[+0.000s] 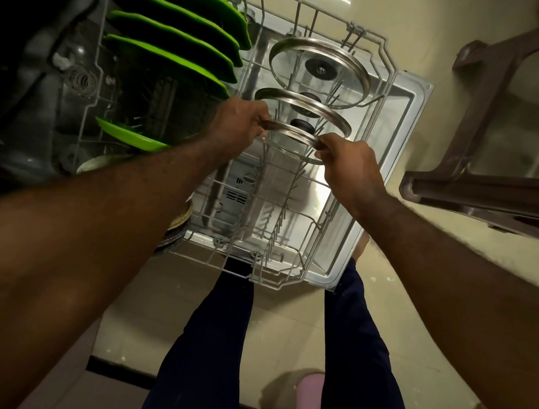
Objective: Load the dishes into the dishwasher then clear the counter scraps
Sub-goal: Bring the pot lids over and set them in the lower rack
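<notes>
I look straight down at the pulled-out lower dishwasher rack [289, 279] above the open door [396, 166]. A glass pan lid [291, 143] with a steel rim and black knob is gripped at both sides: my left hand [234, 124] on its left rim, my right hand [348, 164] on its right rim. It stands tilted among the rack's tines. Behind it lean two more glass lids, a middle one [303, 108] and a large one [317, 67]. Several green plates [176, 42] stand on edge in the rack's left part.
One more green plate [132, 136] sits at the rack's near left, by the dark tub interior [36, 70]. A brown plastic chair [487, 145] lies on the floor to the right. My legs in dark trousers [213, 341] stand below the rack. A pink slipper [309, 397] rests on the tiles.
</notes>
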